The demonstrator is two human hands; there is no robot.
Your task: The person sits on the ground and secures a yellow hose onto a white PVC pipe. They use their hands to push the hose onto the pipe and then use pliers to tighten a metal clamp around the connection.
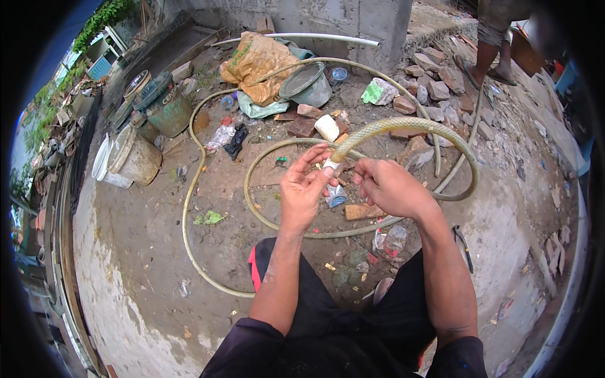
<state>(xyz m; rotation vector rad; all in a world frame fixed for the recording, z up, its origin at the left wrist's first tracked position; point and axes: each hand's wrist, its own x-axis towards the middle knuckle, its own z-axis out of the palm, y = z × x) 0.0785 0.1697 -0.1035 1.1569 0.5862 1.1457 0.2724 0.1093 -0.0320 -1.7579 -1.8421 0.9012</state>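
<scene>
My left hand (pixel 304 188) is closed around the end of a yellowish braided hose (pixel 409 124), with its thumb and fingers at a white band or fitting (pixel 331 164) there. From this end the hose arches up to the right and runs in wide loops over the ground. Just right of the white part, my right hand (pixel 392 188) is closed, fingers curled toward the hose end. Whatever its fingertips pinch, if anything, is hidden or too small to name. Dark-handled pliers (pixel 463 247) lie on the ground beside my right forearm.
Several buckets (pixel 135 157) stand at the left. A brown sack (pixel 261 66) and a grey tub (pixel 307 85) lie near the concrete wall (pixel 340 22). Broken bricks (pixel 438 82) are heaped at the far right, near another person's legs (pixel 493 47). A white pipe (pixel 334 38) lies by the wall.
</scene>
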